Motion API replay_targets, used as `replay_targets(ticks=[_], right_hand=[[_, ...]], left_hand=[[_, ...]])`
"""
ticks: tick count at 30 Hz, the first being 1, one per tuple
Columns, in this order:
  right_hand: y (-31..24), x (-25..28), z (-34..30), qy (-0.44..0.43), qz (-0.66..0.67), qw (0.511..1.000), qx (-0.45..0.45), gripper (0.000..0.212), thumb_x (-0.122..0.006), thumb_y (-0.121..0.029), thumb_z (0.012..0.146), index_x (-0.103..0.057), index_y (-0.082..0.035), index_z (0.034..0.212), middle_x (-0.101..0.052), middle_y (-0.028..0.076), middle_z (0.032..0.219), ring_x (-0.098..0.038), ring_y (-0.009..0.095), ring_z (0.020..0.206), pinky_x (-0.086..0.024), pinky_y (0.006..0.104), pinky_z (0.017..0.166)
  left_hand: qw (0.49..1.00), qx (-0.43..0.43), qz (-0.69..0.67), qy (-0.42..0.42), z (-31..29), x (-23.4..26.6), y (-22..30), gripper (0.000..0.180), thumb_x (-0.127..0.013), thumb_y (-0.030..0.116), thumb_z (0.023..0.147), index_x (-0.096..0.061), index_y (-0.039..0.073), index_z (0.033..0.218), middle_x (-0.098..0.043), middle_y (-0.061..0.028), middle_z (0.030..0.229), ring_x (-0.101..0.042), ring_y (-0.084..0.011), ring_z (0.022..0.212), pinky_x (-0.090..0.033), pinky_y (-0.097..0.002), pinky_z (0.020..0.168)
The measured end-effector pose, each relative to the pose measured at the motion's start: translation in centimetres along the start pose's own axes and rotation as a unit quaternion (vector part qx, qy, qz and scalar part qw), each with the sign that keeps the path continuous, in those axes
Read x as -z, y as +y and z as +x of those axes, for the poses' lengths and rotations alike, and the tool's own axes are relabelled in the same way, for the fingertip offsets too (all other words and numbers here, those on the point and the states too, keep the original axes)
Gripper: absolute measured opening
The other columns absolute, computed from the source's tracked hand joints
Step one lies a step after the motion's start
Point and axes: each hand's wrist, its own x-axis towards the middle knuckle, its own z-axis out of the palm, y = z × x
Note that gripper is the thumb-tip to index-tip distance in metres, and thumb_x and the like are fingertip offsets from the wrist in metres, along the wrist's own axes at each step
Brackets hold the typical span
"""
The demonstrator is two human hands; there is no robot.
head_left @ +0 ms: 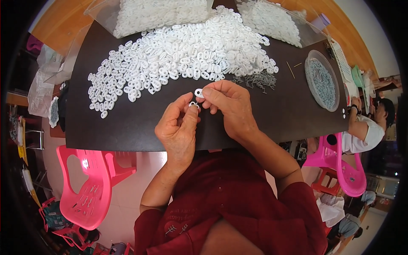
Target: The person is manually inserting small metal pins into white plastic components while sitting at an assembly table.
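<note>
My left hand [178, 127] pinches a small white plastic piece [194, 104] between thumb and fingers, just over the near part of the dark table. Close above it, my right hand [229, 104] grips a white oval plastic piece [198, 92] with a dark hole showing in it. The two pieces are very near each other; whether they touch I cannot tell. Beyond my hands spreads a big heap of white oval plastic pieces [182, 53]. Beside the heap, past my right hand, lies a small pile of grey screws [259, 80].
Clear bags of white pieces [161, 17] and paler pieces [272, 21] stand at the back. A round tub of grey screws [321, 83] sits at the right, with thin sticks [290, 70] nearby. Pink chairs [87, 187] flank the dark table [140, 127]. Another person [367, 129] works at far right.
</note>
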Motion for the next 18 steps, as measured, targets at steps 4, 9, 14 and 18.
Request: replay_targets(ticks=[4,9,14,18], right_hand=[[0.26,-0.30,-0.14,0.010,-0.011,1.000,0.005,0.018,-0.062,-0.016,0.086,-0.063,0.001,0.091,-0.066,0.006,0.081,-0.057,0.008,0.069,-0.043,0.0214,0.060],[0.31,-0.43,-0.31,0.005,-0.018,1.000,0.010,0.019,-0.062,-0.017,0.086,-0.063,0.001,0.092,-0.064,0.005,0.080,-0.057,0.008,0.069,-0.043,0.0212,0.061],[0.91,-0.73,-0.49,0.014,-0.029,0.998,0.050,0.019,-0.062,-0.018,0.087,-0.062,0.000,0.093,-0.064,0.004,0.080,-0.057,0.007,0.070,-0.043,0.0205,0.062],[0.85,-1.03,-0.75,0.008,-0.039,0.997,0.060,0.019,-0.062,-0.018,0.087,-0.062,0.001,0.092,-0.063,0.003,0.080,-0.056,0.006,0.070,-0.043,0.0199,0.062]], left_hand=[[1.000,-0.020,0.012,0.005,0.09,-0.10,-0.21,0.021,-0.058,-0.002,0.087,-0.063,-0.002,0.108,-0.054,0.0007,0.079,-0.047,-0.0030,0.063,-0.038,-0.0172,0.051],[0.999,-0.026,0.024,0.010,0.04,0.01,-0.30,0.022,-0.059,0.000,0.087,-0.062,-0.002,0.109,-0.058,-0.0007,0.080,-0.051,-0.0039,0.063,-0.040,-0.0166,0.052],[0.998,-0.043,0.032,0.017,0.14,0.15,-0.94,0.024,-0.060,0.003,0.087,-0.062,-0.003,0.110,-0.062,-0.0022,0.082,-0.055,-0.0046,0.064,-0.044,-0.0158,0.054],[0.999,-0.030,0.003,0.030,0.08,-0.13,-0.67,0.022,-0.058,-0.003,0.086,-0.063,-0.003,0.108,-0.054,0.0005,0.079,-0.047,-0.0037,0.064,-0.038,-0.0174,0.053]])
